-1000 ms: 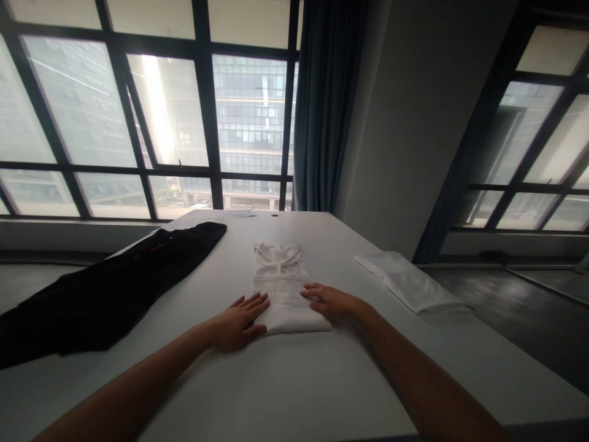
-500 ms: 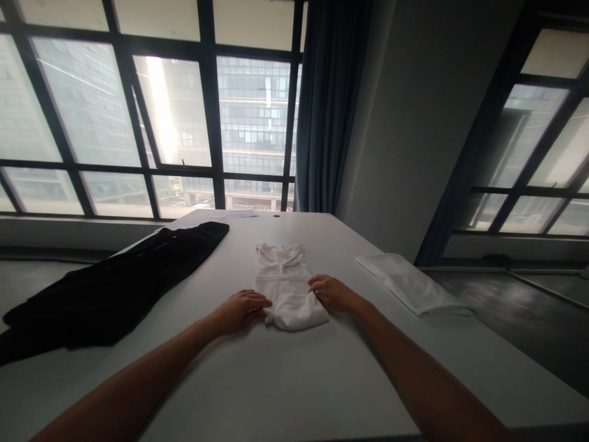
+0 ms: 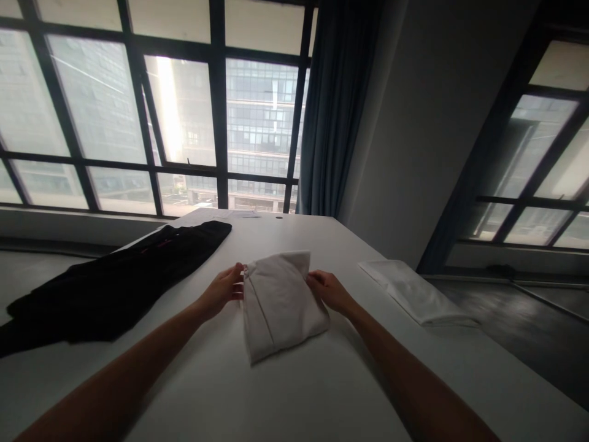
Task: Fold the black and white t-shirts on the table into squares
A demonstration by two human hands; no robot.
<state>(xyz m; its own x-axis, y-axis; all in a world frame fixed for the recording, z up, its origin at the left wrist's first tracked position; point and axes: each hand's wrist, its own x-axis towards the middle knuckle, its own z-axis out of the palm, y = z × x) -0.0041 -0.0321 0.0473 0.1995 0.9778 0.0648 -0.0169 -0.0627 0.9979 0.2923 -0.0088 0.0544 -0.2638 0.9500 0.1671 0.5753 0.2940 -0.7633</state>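
Observation:
A folded white garment (image 3: 281, 304) is held up off the table between my two hands, its lower edge tilted toward me. My left hand (image 3: 221, 290) grips its upper left edge, thumb on the near side and fingers behind. On the opposite edge, my right hand (image 3: 330, 291) pinches the cloth near the upper right. A slanting crease or fold edge runs down the garment's left part. Its far side is hidden from me, and so is whatever kind of garment it is.
The white table (image 3: 221, 393) stretches away to the window. Black clothing (image 3: 124, 276) lies spread along its left side. Another folded white cloth (image 3: 416, 291) rests near the right edge. Papers (image 3: 237, 213) lie at the far end, beside a small round dark spot (image 3: 278, 217).
The white garment lay flat with my hands at its sides; now it is lifted and its near face is smooth. My left hand has moved up and left. The view has shifted slightly.

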